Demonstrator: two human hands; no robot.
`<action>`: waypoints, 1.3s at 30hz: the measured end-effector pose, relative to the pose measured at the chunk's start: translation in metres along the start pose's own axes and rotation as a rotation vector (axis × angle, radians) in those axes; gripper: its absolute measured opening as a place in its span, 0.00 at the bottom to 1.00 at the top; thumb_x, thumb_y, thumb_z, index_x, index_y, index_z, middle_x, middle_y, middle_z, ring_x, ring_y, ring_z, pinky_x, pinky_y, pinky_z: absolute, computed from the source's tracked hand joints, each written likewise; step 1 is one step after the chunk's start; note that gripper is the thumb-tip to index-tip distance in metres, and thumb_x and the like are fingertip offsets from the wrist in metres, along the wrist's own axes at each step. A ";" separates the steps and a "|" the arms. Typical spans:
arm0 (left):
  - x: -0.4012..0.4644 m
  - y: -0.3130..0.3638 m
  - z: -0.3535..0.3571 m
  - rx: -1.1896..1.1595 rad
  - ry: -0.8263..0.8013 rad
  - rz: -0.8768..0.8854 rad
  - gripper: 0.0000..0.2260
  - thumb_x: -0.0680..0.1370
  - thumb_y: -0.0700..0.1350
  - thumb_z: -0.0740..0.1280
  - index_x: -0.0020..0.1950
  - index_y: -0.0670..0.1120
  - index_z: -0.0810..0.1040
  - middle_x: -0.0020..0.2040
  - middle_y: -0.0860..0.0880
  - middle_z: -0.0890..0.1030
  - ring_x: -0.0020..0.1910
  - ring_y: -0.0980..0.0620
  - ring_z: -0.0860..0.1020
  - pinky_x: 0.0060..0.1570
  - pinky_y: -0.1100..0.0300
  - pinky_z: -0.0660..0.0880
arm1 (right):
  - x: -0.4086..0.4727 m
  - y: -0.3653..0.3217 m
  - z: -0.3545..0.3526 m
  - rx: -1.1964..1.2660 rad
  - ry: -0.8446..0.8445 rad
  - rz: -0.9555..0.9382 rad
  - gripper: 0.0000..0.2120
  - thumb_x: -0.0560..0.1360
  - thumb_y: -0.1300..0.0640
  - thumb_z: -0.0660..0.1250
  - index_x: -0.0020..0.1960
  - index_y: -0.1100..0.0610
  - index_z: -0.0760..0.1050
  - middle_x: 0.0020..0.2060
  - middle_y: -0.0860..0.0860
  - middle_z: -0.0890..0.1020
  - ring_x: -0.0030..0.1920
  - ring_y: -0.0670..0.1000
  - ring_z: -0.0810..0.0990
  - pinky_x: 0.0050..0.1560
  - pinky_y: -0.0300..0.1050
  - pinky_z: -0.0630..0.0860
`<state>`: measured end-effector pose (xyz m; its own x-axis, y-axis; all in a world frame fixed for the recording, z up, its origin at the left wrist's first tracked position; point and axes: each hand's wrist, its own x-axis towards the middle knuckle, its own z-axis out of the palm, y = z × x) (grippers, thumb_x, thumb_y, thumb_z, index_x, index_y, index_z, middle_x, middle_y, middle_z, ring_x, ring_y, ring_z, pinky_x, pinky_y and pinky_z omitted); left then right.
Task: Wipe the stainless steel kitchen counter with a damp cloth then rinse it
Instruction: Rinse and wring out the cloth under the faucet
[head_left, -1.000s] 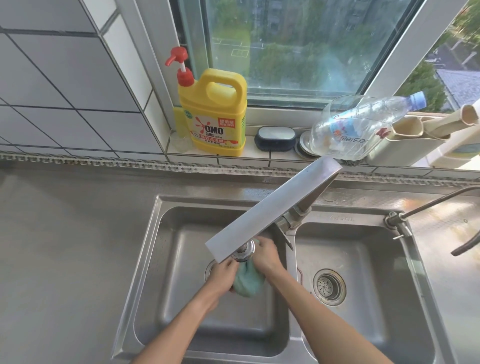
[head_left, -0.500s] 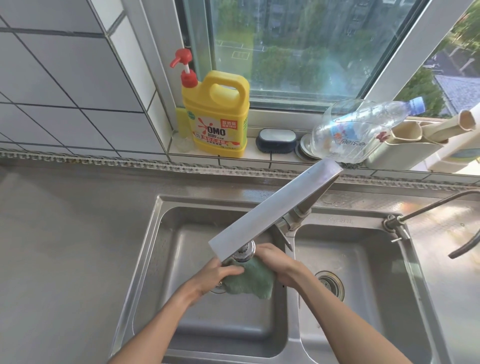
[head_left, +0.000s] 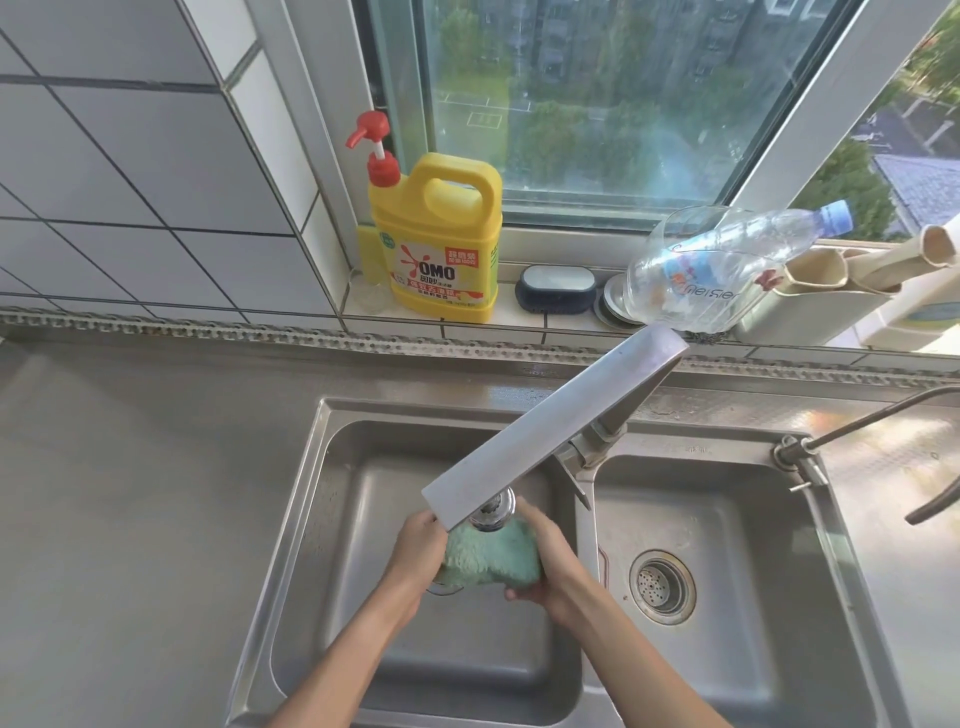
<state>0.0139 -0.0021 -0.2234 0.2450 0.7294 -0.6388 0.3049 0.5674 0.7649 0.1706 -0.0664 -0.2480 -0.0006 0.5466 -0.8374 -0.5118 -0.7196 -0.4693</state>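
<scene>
A green cloth (head_left: 491, 556) is bunched between both my hands over the left basin of the double sink (head_left: 332, 499), right under the round head of the flat steel faucet (head_left: 550, 431). My left hand (head_left: 418, 545) grips the cloth's left side. My right hand (head_left: 545, 561) grips its right side, fingers curled under it. The faucet spout hides the cloth's top edge and my left fingertips. The stainless steel counter (head_left: 145, 493) stretches to the left of the sink.
On the window sill stand a yellow detergent jug (head_left: 436, 244) with a red pump, a dark soap box (head_left: 556, 288), a tilted clear plastic bottle (head_left: 717, 270) and a beige holder (head_left: 810, 296). The right basin has a drain strainer (head_left: 662, 587). A thin tap (head_left: 810, 447) sits at the right.
The cloth has spread wider between my hands, then bunched up closer under the faucet head. My right hand has slid lower along the cloth's right side.
</scene>
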 end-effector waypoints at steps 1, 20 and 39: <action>0.002 -0.002 0.000 0.013 0.050 -0.003 0.15 0.71 0.61 0.63 0.46 0.52 0.77 0.45 0.52 0.78 0.45 0.52 0.75 0.48 0.56 0.71 | 0.000 -0.001 0.000 -0.031 0.061 -0.044 0.20 0.72 0.41 0.71 0.53 0.57 0.84 0.38 0.54 0.82 0.33 0.54 0.79 0.28 0.43 0.72; 0.007 0.008 0.058 -0.539 0.171 -0.326 0.10 0.81 0.42 0.64 0.40 0.51 0.74 0.34 0.51 0.78 0.32 0.51 0.75 0.24 0.65 0.71 | -0.002 -0.017 0.054 -0.776 0.540 -0.492 0.09 0.73 0.49 0.63 0.48 0.53 0.75 0.45 0.51 0.84 0.46 0.58 0.82 0.43 0.49 0.77; 0.015 0.023 0.043 -0.356 0.251 -0.183 0.11 0.80 0.36 0.65 0.41 0.48 0.73 0.36 0.48 0.75 0.34 0.50 0.72 0.25 0.66 0.71 | -0.002 -0.004 0.059 -0.571 0.349 -0.455 0.07 0.72 0.51 0.61 0.46 0.48 0.77 0.44 0.49 0.85 0.46 0.53 0.82 0.49 0.49 0.79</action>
<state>0.0638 0.0052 -0.2190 -0.0268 0.6498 -0.7596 -0.0228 0.7593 0.6504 0.1219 -0.0397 -0.2275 0.4185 0.7412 -0.5248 0.1209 -0.6182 -0.7767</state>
